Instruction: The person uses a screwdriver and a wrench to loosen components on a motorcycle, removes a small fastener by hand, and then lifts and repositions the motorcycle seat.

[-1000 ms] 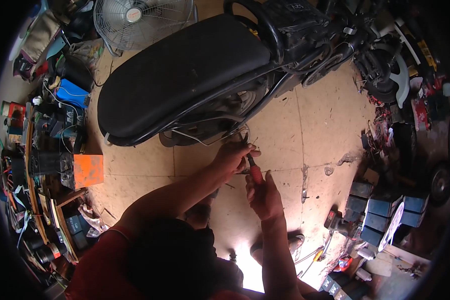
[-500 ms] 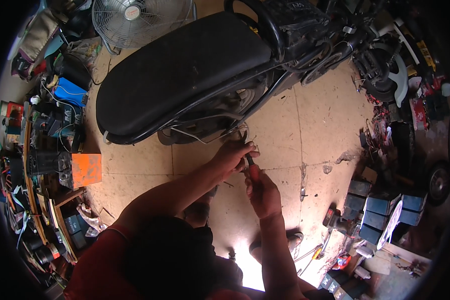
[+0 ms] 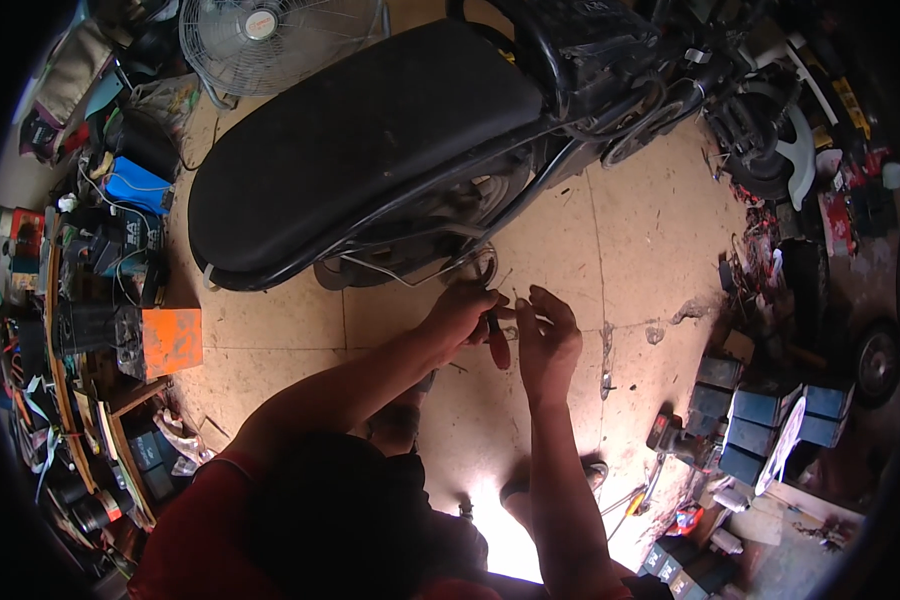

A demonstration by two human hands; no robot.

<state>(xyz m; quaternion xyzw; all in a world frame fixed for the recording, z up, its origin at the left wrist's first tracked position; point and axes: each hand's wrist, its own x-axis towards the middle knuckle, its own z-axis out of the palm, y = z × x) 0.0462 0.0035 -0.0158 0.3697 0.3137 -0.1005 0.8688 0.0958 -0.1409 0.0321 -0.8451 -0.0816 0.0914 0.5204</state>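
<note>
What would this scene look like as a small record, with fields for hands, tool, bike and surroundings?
Left hand: holds the tool beside the bike
Right hand: raised beside the tool, off its handle; whether it pinches anything is unclear
Tool: red handle, pointing toward the person
Bike: black seat, ahead of the hands
Surroundings: fan beyond the bike; orange box at left; blue boxes at right
Floor: tan, with dark lines

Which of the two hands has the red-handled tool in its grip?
The left hand: the tool's red handle juts out below its curled fingers. The right hand is apart from that handle, off to its right.
</note>
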